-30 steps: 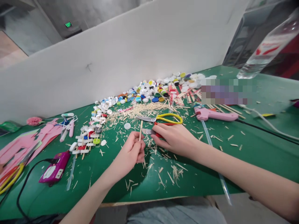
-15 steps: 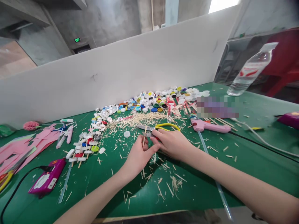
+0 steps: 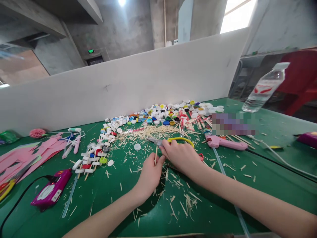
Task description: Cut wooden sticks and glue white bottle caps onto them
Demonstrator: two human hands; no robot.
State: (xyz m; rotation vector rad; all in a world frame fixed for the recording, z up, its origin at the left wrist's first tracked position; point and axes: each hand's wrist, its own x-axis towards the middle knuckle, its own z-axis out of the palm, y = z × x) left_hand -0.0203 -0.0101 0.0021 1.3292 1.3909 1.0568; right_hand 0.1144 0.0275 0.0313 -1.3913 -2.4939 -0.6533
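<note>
My left hand is closed, pinching a short thin wooden stick that points upward from the fingers. Wrapped around a pair of scissors is my right hand. A yellow handle loop shows beyond its knuckles, and a bit of red handle peeks out by the wrist. The blades point left, just above the tip of the stick; whether they touch it I cannot tell. The two hands nearly meet at the fingertips. Wood shavings lie heaped behind them, and more slivers are scattered in front.
Many bottle caps curve along the white partition. Capped sticks lie left. A pink glue gun and a water bottle are right. Purple devices, pink paper and other scissors occupy the left side.
The view has tilted up slightly. The stick, seen against the spread blades before, now sits lower, just below them. My left hand has turned more upright.
</note>
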